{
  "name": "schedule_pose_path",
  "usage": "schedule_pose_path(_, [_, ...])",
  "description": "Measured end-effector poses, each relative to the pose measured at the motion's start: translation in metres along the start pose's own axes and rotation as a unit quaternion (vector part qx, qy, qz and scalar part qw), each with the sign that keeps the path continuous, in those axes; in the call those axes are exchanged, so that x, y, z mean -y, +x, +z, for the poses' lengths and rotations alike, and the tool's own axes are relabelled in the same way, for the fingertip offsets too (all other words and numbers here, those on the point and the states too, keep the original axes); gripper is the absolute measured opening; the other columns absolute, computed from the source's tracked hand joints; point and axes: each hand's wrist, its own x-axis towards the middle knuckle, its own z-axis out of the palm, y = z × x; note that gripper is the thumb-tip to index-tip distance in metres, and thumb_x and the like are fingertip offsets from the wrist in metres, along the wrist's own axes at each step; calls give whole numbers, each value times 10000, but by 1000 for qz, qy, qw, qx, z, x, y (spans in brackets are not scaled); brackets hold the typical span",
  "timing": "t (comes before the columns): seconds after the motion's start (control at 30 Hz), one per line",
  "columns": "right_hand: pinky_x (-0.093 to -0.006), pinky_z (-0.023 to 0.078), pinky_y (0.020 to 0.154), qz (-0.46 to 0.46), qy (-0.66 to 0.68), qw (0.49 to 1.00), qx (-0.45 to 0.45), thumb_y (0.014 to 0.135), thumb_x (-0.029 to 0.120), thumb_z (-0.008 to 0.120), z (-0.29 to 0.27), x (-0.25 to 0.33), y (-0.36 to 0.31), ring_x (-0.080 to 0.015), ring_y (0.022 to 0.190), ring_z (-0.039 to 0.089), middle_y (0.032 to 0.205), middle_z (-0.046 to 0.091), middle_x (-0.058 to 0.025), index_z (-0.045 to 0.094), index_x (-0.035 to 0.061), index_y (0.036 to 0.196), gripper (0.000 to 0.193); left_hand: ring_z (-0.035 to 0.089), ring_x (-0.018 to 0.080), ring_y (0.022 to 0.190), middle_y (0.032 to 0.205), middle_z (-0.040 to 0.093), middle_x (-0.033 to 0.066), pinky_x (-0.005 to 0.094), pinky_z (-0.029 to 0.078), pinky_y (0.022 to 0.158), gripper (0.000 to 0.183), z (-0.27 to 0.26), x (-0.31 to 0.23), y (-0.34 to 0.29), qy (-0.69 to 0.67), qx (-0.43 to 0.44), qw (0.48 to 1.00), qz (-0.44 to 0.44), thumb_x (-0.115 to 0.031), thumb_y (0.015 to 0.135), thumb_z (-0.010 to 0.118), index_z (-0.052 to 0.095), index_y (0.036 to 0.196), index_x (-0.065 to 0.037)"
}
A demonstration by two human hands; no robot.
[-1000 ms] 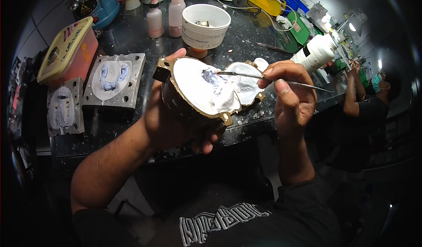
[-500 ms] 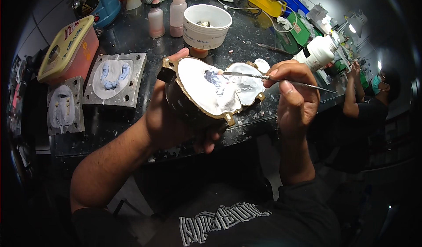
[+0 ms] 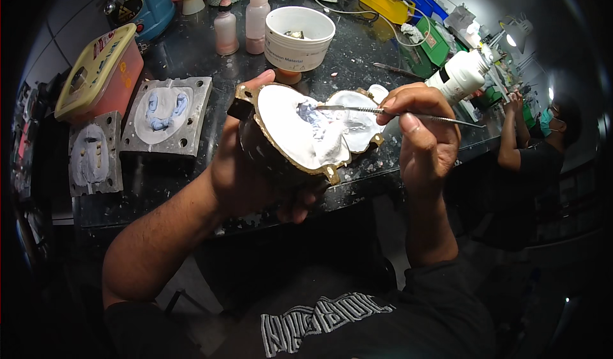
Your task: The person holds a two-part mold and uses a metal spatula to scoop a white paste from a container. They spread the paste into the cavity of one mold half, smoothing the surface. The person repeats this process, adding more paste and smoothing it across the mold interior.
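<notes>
My left hand (image 3: 246,158) is wrapped round a brass-coloured dental flask half (image 3: 281,143), held tilted above the bench edge. White plaster (image 3: 276,113) fills it, with a rough bluish-grey hollow (image 3: 308,111) near its right side. Between the thumb and fingers of my right hand (image 3: 429,126) is a thin metal dental carver (image 3: 364,110) with a knurled handle. Its flat tip touches or hovers just over the hollow; I cannot tell which. Right behind lies a second plaster-filled flask half (image 3: 357,126), partly covered by the first.
Two grey flask halves (image 3: 199,119) (image 3: 113,167) with plaster lie at left, beside a lidded pink tub (image 3: 115,81). Behind stand a white tub (image 3: 300,39) and two pinkish bottles (image 3: 226,33) (image 3: 257,23). A white bottle (image 3: 461,76) lies at right; a masked person (image 3: 543,135) works beyond.
The carver's tip has shifted slightly left into the hollow, and my right hand has moved a little left with it. A small pinkish bit near the tip no longer shows.
</notes>
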Motion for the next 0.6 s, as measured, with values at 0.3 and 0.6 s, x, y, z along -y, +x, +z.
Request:
schedule_pose_path(0.3, [-313, 481, 736, 27, -20, 999, -36, 813, 87, 521, 1, -2, 0, -190, 764, 568, 899, 583, -172, 592, -72, 931, 210, 684, 389, 781, 1164, 592, 261, 491, 595, 520, 973, 0, 1, 0, 45, 28, 998, 40, -772, 774, 555, 84, 1491, -313])
schedule_pose_path(0.6, [-299, 506, 787, 4, 16, 988, -151, 926, 87, 542, -22, -7, -1, -160, 811, 622, 954, 636, -119, 612, -48, 1032, 186, 667, 468, 855, 1107, 618, 292, 549, 587, 657, 959, -4, 0, 8, -219, 99, 970, -33, -830, 821, 337, 275, 1480, -136])
